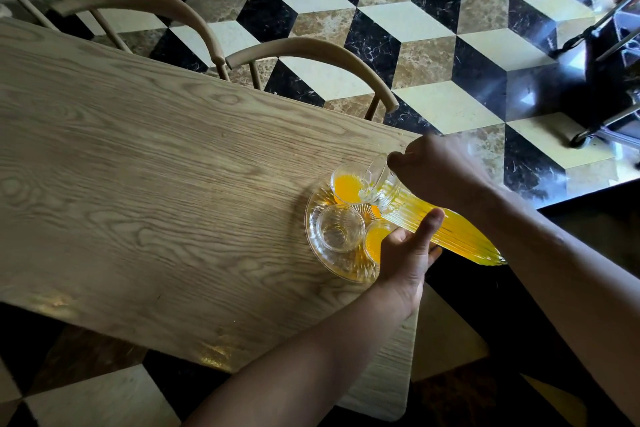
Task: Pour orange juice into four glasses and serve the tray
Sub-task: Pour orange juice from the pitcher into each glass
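A ribbed glass pitcher (pixel 453 232) of orange juice lies tilted over a clear glass tray (pixel 334 265) near the table's right end. Its spout is over the far glass (pixel 346 185), which holds juice. My right hand (pixel 440 170) grips the pitcher near its neck. My left hand (pixel 410 250) supports the pitcher's body from below, thumb up against its side. An empty glass (pixel 339 227) stands at the tray's left. A glass with juice (pixel 375 241) sits partly hidden behind my left hand. A fourth glass is not visible.
The wooden table (pixel 156 166) stretches away to the left. Two curved-back wooden chairs (pixel 311 52) stand at its far side. A patterned tile floor (pixel 433 28) surrounds it, and a wheeled metal frame (pixel 595 121) stands at the right.
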